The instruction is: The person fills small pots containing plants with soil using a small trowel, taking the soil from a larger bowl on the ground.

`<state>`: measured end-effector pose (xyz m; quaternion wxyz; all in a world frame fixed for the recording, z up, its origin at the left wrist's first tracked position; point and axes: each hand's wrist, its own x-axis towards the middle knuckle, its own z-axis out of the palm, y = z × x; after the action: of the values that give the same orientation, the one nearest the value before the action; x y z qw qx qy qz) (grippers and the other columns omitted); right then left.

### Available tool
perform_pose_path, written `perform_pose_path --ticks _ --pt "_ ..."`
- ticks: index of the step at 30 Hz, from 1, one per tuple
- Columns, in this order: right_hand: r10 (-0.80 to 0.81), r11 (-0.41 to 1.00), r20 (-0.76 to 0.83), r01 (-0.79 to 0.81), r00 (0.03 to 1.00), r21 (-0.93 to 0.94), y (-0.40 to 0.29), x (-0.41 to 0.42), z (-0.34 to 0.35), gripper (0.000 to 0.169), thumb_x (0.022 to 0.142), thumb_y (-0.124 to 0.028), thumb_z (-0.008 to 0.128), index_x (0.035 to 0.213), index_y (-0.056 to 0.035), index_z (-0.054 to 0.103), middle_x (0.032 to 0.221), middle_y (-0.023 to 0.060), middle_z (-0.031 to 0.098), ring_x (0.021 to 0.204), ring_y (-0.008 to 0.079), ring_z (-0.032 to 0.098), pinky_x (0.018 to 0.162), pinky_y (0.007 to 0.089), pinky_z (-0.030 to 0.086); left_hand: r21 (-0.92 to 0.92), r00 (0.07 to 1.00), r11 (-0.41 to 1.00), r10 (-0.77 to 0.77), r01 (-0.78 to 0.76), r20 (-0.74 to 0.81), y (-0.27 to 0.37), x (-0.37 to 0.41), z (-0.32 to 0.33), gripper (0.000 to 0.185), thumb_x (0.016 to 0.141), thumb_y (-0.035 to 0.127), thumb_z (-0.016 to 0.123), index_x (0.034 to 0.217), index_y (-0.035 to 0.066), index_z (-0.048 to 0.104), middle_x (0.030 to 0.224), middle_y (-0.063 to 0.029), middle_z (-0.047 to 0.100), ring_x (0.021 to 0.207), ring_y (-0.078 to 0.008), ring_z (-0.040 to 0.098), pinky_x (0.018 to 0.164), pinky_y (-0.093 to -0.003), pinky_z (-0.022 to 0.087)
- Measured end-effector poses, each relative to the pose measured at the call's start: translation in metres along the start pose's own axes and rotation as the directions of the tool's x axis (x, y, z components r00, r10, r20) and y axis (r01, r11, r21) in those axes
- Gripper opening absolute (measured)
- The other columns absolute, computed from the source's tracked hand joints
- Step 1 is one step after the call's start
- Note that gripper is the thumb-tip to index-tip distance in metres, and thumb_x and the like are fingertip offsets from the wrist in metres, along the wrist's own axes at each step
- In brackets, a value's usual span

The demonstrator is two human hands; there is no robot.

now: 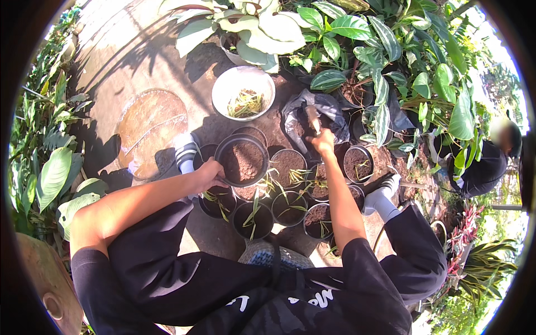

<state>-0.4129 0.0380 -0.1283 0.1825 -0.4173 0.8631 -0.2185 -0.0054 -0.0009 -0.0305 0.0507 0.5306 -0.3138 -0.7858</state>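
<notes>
My left hand (pixel 212 175) grips the rim of a round black plastic pot (pixel 242 161) filled with brown soil, held above other pots. My right hand (pixel 323 141) is closed on the handle of a hand trowel (pixel 313 118), whose blade is over the soil in an open black plastic bag (pixel 292 113). Below and between my forearms stand several black pots of soil, some with small narrow-leaved seedlings, such as one pot (pixel 289 208) near the middle and another (pixel 358 163) right of my right forearm.
A white basin (pixel 219 90) with yellow-green plant cuttings (pixel 247 104) stands beyond the pots. A round, shiny, water-covered patch (pixel 153 130) lies on the floor at left. Leafy potted plants (pixel 377 54) crowd the back right. A person (pixel 481 167) is bent over at far right.
</notes>
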Motion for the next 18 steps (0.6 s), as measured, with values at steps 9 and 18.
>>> perform_pose_path --ticks 9,18 --pt "-0.073 0.973 -0.417 -0.028 0.906 -0.229 0.014 -0.027 0.012 0.017 0.068 -0.008 0.067 0.083 -0.0009 0.065 0.090 0.0176 0.065 0.082 0.0363 0.065 0.076 0.0425 0.053 0.002 1.000 1.000 -0.001 0.001 0.023 -0.003 0.002 -0.005 0.074 0.077 -0.004 0.042 0.140 0.001 0.005 0.096 -0.0172 0.048 0.080 -0.0302 0.062 0.075 -0.0448 0.055" --pt "0.112 0.991 0.150 -0.099 0.982 -0.088 -0.005 -0.008 0.022 0.035 0.065 -0.012 0.075 0.096 -0.0002 0.068 0.093 0.0229 0.068 0.091 0.0354 0.067 0.081 0.0409 0.053 0.015 0.998 1.000 0.008 -0.009 0.068 0.004 0.000 -0.001 0.071 0.076 -0.004 0.042 0.139 0.001 0.009 0.094 -0.0176 0.050 0.079 -0.0300 0.063 0.075 -0.0446 0.055"
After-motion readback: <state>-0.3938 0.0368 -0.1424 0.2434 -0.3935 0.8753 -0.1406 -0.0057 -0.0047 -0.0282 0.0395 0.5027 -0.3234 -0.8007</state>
